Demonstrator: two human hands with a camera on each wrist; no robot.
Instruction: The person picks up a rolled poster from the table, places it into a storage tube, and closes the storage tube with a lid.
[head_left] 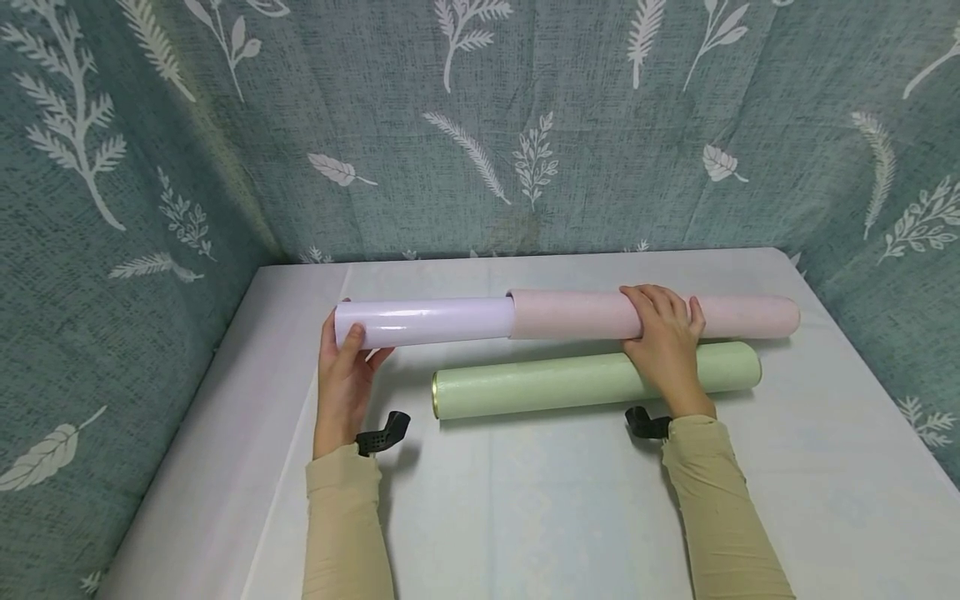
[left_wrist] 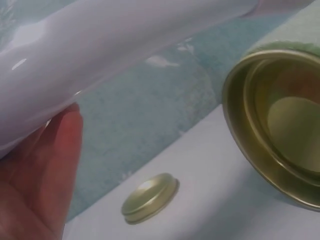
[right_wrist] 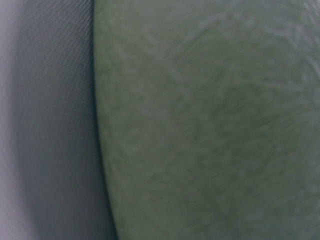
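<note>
A glossy white roll (head_left: 427, 322), seemingly rolled paper, lies partly inside a pink cardboard tube (head_left: 570, 315), its left length sticking out. My left hand (head_left: 345, 396) holds the roll near its free left end, thumb in front and fingers behind and beneath. The right hand (head_left: 666, 346) grips the pink tube from above, right of its middle. Just in front of that tube lies a green tube (head_left: 540, 387), which passes under the right wrist. Its gold-rimmed end (left_wrist: 234, 100) faces the left wrist camera. In the right wrist view, the green tube's side (right_wrist: 200, 125) fills most of the picture.
A small gold lid (left_wrist: 150, 199) lies on the white tabletop (head_left: 525, 500) in the left wrist view. Green curtains with a leaf print (head_left: 375, 208) hang behind the table and along both sides. Black wrist cameras sit on both wrists.
</note>
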